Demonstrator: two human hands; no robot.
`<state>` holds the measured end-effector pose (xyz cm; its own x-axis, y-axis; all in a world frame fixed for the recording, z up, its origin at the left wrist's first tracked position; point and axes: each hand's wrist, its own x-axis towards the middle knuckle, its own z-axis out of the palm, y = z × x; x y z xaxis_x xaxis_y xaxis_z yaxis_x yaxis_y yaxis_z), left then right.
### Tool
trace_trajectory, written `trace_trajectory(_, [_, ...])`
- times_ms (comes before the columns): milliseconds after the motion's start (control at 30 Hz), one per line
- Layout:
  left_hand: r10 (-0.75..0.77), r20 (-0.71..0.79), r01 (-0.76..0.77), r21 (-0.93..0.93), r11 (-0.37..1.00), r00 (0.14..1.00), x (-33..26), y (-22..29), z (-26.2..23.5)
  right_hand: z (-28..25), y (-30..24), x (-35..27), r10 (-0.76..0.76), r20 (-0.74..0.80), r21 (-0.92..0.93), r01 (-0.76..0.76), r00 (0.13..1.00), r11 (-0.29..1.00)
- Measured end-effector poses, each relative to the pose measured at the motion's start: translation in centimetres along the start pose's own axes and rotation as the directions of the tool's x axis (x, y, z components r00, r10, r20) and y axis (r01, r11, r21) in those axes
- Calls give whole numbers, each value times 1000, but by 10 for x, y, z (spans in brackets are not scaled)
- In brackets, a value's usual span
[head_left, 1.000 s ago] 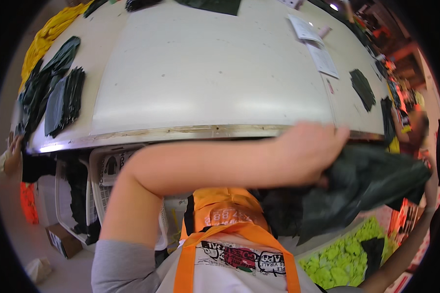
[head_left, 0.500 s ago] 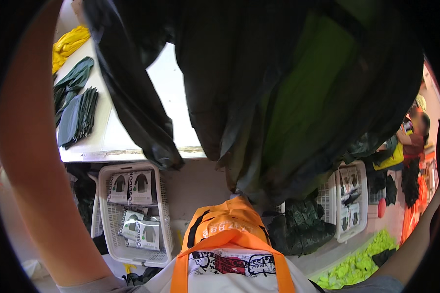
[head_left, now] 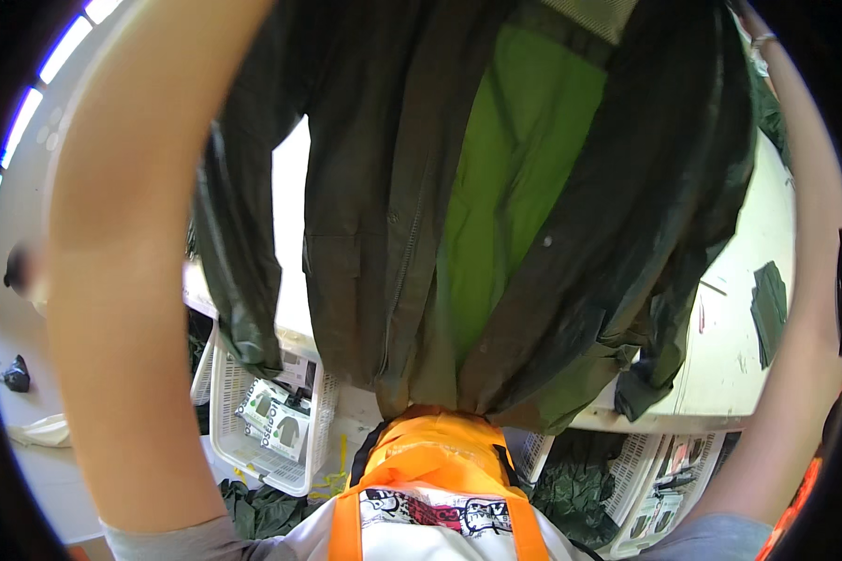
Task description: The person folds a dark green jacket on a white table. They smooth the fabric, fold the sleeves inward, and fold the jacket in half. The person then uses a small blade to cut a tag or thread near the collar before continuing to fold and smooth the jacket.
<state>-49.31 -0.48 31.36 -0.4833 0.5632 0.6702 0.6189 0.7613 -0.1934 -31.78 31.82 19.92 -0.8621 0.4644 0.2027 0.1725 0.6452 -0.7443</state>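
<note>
A dark rain jacket point(head_left: 365, 187) hangs spread in front of me, its front parted. Bright green lining point(head_left: 524, 150) shows between the two front panels, and a zip runs down the left panel. The sleeves dangle at either side, and the hem reaches down to my orange apron point(head_left: 430, 444). My left arm rises past the jacket's left side; the left hand lies beyond the top of the view. At the upper right, only the wrist and a sliver of my right hand point(head_left: 750, 21) show beside the jacket's shoulder. Its fingers are hidden.
Behind the jacket is a white table point(head_left: 730, 346) with a folded dark green garment point(head_left: 769, 313). Below its edge stand white baskets, one point(head_left: 299, 472) holding packaged garments point(head_left: 285, 432). Dark crumpled garments point(head_left: 571, 486) lie to the right. Another person point(head_left: 30, 276) is at the far left.
The jacket has spread out and opened wider, showing more green lining. My arms have risen inward around it. The view has shifted, so the folded stack and yellow cloth at left are out of sight.
</note>
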Motion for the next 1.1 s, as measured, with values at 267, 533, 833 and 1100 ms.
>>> trace_trajectory(267, [-14,456,34,-37,999,890,-170,27,323,202,156,62,190,172,165,-218,967,962])
trace_trajectory(533, [-94,810,478,-244,844,579,-524,78,130,231,103,-340,181,452,-202,-98,874,975])
trace_trajectory(833, [-122,688,377,-233,896,715,-544,63,178,270,192,-341,156,149,-584,-41,976,811])
trace_trajectory(1100, [-228,755,623,-287,727,615,-535,30,168,322,70,-306,-47,-20,-230,41,999,972])
